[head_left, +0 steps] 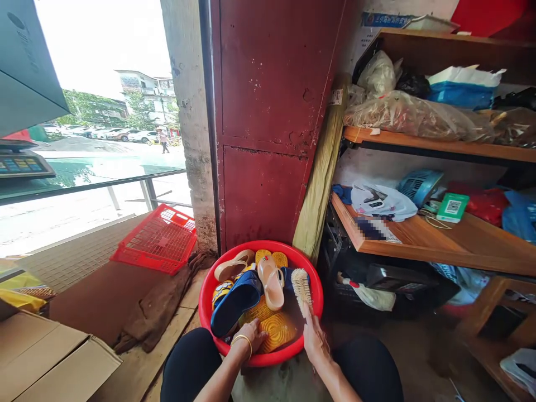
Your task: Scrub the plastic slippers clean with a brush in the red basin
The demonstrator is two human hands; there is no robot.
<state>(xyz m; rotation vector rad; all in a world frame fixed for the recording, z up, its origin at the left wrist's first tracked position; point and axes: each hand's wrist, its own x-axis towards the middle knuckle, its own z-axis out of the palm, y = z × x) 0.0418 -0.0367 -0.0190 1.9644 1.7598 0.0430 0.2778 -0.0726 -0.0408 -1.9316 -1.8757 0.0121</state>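
Observation:
A red basin (205, 290) stands between my knees, with several slippers and murky water in it. My left hand (250, 336), a bangle at its wrist, grips the near left edge of a yellow slipper (277, 331) whose ridged sole faces up. In my right hand (315, 335) is the handle of a scrub brush (301, 287), its pale bristles raised over the basin's right side. A dark blue slipper (237, 304) lies at the left, overlapping others. Beige shoes (271, 282) and further yellow slippers (280, 259) rest toward the back.
Behind the basin is a dark red metal door (263, 190), with a rolled yellowish sheet (320, 206) leaning beside it. Wooden shelves (402, 251) with bags and a blue fan (419, 187) stand right. A red crate (157, 240), brown cloth (161, 307) and cardboard box (62, 357) lie left.

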